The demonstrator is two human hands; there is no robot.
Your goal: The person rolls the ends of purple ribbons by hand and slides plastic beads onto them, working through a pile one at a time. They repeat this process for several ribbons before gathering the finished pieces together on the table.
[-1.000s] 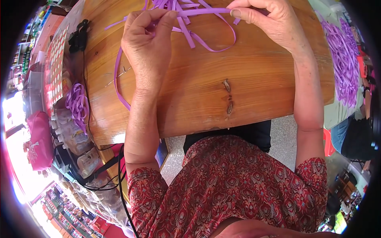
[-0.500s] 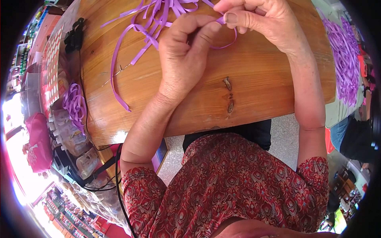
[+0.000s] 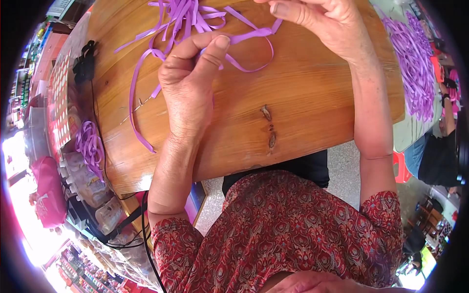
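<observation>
A narrow purple ribbon (image 3: 251, 34) runs between my two hands above the wooden table. My left hand (image 3: 193, 80) is closed, thumb pressed against the bent forefinger, pinching this ribbon. It bends sharply and rises to the thumb of my right hand (image 3: 322, 24), which is closed on its other end; those fingertips are partly cut off by the top edge. A loop of ribbon hangs below the stretched piece. Beyond my left hand lies a loose heap of purple ribbons (image 3: 183, 17), with one long tail (image 3: 133, 93) curving down the table to its left.
A thin metal wire-like piece (image 3: 139, 105) lies on the wooden table (image 3: 312, 107). Left are a black object with a cord (image 3: 85, 61), a purple ribbon bundle (image 3: 89, 146) and a pink pouch (image 3: 49, 190). Many ribbons (image 3: 410, 63) hang at the right, near another person (image 3: 437, 156).
My hands have drawn apart, the left moving left and nearer to me, so a length of ribbon now shows between them. The whole view has shifted slightly.
</observation>
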